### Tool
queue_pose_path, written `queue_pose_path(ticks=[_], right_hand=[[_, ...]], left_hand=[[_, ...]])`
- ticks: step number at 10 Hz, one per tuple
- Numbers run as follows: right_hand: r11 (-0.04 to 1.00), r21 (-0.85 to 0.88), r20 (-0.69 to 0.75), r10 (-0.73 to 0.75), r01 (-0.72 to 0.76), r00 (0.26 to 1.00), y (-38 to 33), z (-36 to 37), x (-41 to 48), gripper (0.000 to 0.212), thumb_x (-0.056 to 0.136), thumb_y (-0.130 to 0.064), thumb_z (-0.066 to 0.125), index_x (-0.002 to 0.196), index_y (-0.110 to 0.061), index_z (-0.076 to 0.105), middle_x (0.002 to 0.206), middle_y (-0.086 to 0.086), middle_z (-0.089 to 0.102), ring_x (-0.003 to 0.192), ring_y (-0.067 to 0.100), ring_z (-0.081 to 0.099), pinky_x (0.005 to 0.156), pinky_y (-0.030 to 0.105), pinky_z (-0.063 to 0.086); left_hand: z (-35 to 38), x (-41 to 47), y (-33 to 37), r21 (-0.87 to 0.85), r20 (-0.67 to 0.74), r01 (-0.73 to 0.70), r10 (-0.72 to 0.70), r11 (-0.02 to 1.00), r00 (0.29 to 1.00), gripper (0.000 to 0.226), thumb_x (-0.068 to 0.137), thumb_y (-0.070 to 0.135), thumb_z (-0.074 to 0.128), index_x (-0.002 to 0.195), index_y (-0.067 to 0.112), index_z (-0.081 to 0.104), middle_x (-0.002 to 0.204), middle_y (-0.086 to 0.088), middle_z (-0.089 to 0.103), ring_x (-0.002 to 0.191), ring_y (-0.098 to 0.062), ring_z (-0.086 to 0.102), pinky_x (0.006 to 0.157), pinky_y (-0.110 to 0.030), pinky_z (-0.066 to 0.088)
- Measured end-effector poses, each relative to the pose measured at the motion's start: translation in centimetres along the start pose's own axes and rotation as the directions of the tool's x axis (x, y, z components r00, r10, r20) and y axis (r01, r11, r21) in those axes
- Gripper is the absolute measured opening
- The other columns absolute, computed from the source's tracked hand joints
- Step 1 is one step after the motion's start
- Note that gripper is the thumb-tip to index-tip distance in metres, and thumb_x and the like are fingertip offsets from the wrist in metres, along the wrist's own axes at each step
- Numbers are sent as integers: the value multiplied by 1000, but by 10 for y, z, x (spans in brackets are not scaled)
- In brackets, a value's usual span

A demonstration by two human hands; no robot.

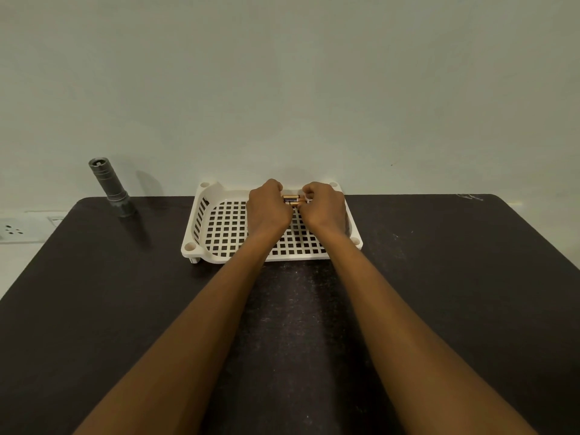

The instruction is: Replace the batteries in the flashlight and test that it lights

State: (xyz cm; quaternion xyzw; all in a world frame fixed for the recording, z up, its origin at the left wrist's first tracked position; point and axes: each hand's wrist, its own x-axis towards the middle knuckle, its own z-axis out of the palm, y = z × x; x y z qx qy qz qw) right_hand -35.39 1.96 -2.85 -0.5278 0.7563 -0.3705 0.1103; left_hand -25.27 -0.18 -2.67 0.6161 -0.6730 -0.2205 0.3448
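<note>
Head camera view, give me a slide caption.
Both hands grip batteries over white tray; flashlight stands left.

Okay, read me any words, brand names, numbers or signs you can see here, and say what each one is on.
No text here can be read.
Batteries, held between the left hand and right hand over the white tray: copper and black wrap, print too small to read.
Flashlight: no legible marking.
Wall socket: no legible marking.
Table: pale scuffs at the far right corner, not readable as writing.
</note>
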Motion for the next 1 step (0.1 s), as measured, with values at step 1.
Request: queue_pose_path(ticks=[1], right_hand=[[999,-27,14,26,-25,1000,-11,-16,-10,27,92,-7,62,118,-12,68,116,7,70,105,26,66,82,36,53]], left_hand=[[-21,-11,5,40,-9,-26,26,999,1000,46,87,6,64,132,6,57,125,-12,67,113,-28,63,88,-34,49]])
